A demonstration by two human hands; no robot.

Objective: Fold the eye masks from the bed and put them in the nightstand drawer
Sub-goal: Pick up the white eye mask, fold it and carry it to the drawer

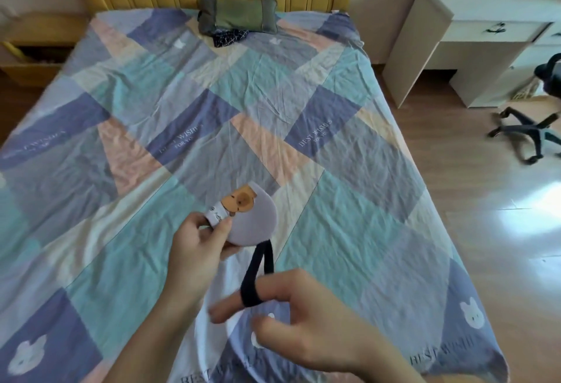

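A lilac eye mask (255, 220), folded in half with an orange cartoon animal on it, is held above the foot of the bed (212, 103). My left hand (200, 243) pinches its folded edge. The mask's black elastic strap (258, 273) hangs down and loops around a finger of my right hand (291, 312), which pulls it taut. The wooden nightstand (33, 48) stands at the far left beside the headboard, with its yellow drawer open.
A green pillow (238, 13) and a dark patterned cloth (229, 37) lie at the head of the bed. A white desk (473, 39) and an office chair base (528, 130) stand on the wooden floor to the right.
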